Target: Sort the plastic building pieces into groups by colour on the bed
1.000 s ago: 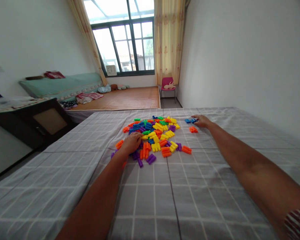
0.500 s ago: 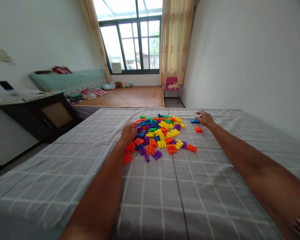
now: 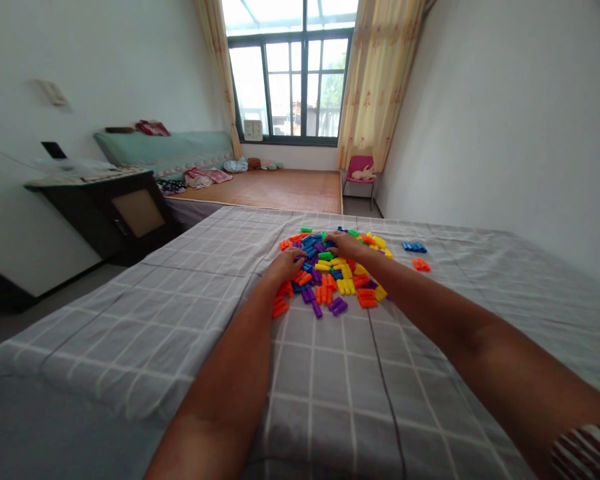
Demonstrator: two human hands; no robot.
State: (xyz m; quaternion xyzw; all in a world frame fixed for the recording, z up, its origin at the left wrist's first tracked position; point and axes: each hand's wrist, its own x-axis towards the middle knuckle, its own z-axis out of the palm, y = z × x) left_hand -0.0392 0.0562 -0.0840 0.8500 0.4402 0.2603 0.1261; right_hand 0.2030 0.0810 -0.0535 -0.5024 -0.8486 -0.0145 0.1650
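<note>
Around the mixed block pile (image 3: 347, 272), orange pieces (image 3: 421, 265) sit apart at three o'clock, probably to avoid mixing; the left hand (image 3: 285, 265) curls loosely at nine; blue pieces (image 3: 414, 247) lie at two; the right hand (image 3: 347, 245) half-curls at one. Cannot tell either's hold.

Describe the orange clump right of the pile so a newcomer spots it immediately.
On the grey checked cloth, find the multicoloured pile, then look right to a short blue row. The orange clump sits just nearer the camera; unlike the pile's orange pieces, it lies apart.
</note>
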